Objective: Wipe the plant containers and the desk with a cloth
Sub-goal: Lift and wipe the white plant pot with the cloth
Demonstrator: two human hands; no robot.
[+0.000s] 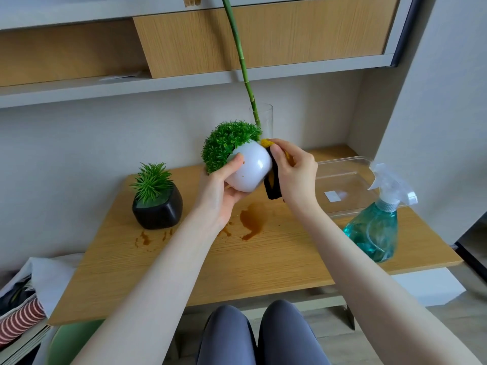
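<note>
My left hand (220, 191) grips a round white pot (250, 168) with a bushy green plant, lifted above the wooden desk (263, 259) and tilted to the left. My right hand (295, 172) pinches a black and yellow cloth (272, 184) against the pot's right side. A black pot (158, 208) with a spiky green plant stands on the desk at the left. Behind the white pot a clear glass vase (264, 119) holds a tall bamboo stem. Brown liquid stains (253, 219) lie on the desk below my hands.
A teal spray bottle (376, 230) stands at the desk's right edge, in front of a clear plastic tray (350, 164). Shelves with wooden panels (237, 35) hang above. Folded fabrics (21, 309) lie at the lower left. My knees (261, 333) are under the desk's front edge.
</note>
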